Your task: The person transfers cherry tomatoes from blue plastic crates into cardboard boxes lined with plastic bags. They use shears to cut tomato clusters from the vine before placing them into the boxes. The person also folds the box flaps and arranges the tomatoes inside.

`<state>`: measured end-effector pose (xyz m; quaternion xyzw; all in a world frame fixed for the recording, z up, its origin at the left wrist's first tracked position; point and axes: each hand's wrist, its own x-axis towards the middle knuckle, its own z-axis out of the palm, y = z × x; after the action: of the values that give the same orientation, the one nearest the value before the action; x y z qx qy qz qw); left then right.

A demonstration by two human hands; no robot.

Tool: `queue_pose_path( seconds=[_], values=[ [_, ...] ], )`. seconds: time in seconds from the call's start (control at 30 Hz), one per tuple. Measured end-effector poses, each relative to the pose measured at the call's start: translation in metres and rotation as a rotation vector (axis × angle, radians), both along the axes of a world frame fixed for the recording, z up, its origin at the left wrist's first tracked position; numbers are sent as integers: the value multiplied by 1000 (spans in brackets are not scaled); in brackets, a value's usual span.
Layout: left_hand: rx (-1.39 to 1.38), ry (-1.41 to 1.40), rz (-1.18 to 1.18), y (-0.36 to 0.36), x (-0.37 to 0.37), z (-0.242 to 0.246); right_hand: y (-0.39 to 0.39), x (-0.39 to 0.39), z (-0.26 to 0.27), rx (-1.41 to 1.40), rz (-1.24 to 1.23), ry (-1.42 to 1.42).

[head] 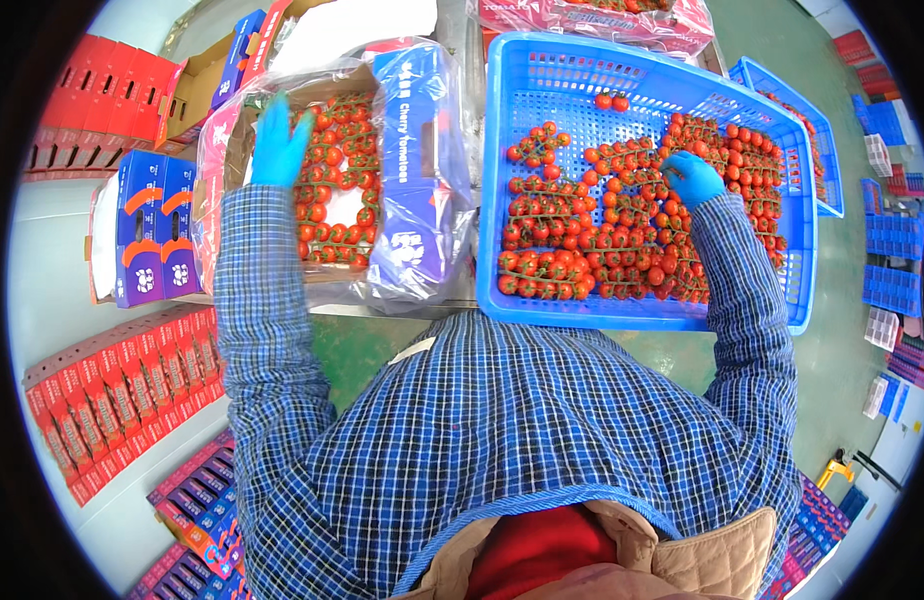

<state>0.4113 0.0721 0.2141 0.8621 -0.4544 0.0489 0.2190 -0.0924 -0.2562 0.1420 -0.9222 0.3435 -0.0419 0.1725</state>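
Note:
My left hand (279, 144), in a blue glove, is spread with nothing in it over the left side of a plastic-lined cardboard box (413, 157). Inside this box lie vine cherry tomatoes (327, 191), with a white patch showing between the bunches. To the right stands a large blue plastic crate (803, 285) with many bunches of cherry tomatoes (544, 274) in it. My right hand (690, 178), also gloved in blue, is over the bunches in the crate's right half, its fingers bent at a tomato cluster. Whether it grips a stem is hard to tell.
Folded blue and purple cartons (154, 225) stand left of the lined box, with stacks of red cartons (124, 397) beyond. A pink tomato box (597, 26) is behind the crate. Another blue crate of tomatoes (829, 161) stands at the right, over a green floor (829, 360).

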Motion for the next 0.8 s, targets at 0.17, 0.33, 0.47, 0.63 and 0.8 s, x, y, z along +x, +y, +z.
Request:
queue_pose_path(
  seconds=[0.17,0.33,0.47,0.63,0.8],
  values=[
    [-225,687,-729,-135,-169,23,-35,43,-34,-378,305,58],
    [656,174,-482,-194,-248,-33,-70,70,-37,132,302,336],
    [968,-10,-561,-151,-288,-81,-94,33,-37,285,153,97],
    [782,36,-408,-128,-310,-107,-103,-19,-26,1162,6,-427],
    [22,1424,-348,-124,-301,-42,-79,-44,-8,1625,221,-814]
  ],
)
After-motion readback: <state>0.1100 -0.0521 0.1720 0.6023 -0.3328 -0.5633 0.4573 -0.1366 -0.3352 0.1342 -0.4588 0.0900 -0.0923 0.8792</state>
